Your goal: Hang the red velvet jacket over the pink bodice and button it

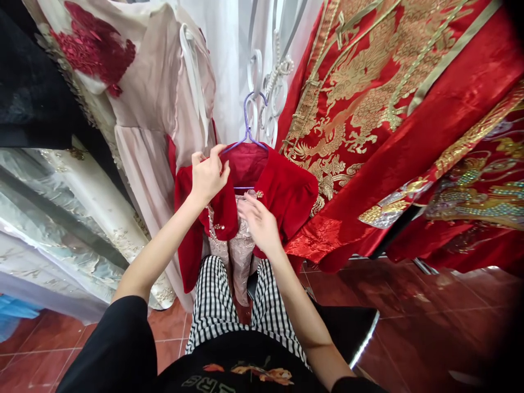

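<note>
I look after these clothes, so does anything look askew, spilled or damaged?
Nothing looks spilled or visibly damaged. The red jacket looks slightly uneven on the purple hanger, but the left hand is at its collar, so handling probably explains that.

The left hand [208, 176] is at the front edge of the jacket [291, 188]; the right hand [262, 222] is before its opening. The hanger [246, 117] sits inside the jacket, its hook beyond both hands, before the frame [254, 71]. A gown [143, 112] lies left of the left hand, a robe [409, 153] right of the right hand. The floor [393, 333] lies below.
</note>
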`<state>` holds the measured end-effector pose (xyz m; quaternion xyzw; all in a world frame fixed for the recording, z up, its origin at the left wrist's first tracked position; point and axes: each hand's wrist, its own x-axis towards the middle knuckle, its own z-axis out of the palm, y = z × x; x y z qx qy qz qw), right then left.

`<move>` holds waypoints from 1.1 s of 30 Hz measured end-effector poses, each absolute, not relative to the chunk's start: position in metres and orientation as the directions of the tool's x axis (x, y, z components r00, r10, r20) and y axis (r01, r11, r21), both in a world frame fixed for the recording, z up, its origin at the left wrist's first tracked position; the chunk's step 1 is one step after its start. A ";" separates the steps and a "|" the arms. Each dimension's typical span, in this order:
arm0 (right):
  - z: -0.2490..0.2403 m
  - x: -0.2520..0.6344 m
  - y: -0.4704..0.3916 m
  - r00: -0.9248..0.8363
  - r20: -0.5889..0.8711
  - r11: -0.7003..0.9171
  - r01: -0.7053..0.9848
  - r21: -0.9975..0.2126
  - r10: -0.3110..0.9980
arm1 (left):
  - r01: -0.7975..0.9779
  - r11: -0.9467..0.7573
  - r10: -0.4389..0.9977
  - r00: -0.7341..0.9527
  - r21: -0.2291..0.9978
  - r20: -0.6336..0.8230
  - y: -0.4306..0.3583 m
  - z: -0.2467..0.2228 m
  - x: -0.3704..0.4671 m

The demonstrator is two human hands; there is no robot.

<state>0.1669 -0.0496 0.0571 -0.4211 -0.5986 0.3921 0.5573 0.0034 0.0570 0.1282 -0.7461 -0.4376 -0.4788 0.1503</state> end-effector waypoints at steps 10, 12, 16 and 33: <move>0.066 0.214 -0.025 0.444 0.443 0.312 0.338 -0.888 0.779 | 0.847 -0.470 0.656 0.149 0.246 0.740 0.065 0.174 -0.012; 0.080 0.245 -0.026 0.477 0.527 0.311 0.460 -0.831 0.703 | 0.855 -0.459 0.659 0.147 0.240 0.738 0.068 0.175 -0.011; 0.112 0.299 0.019 0.436 0.675 0.279 0.676 -0.682 0.595 | 0.822 -0.488 0.653 0.122 0.293 0.747 0.079 0.168 -0.004; 0.167 0.299 0.039 -0.229 0.413 0.468 0.540 -0.699 0.881 | 0.118 -0.597 0.587 -0.609 0.793 0.533 0.006 0.137 -0.138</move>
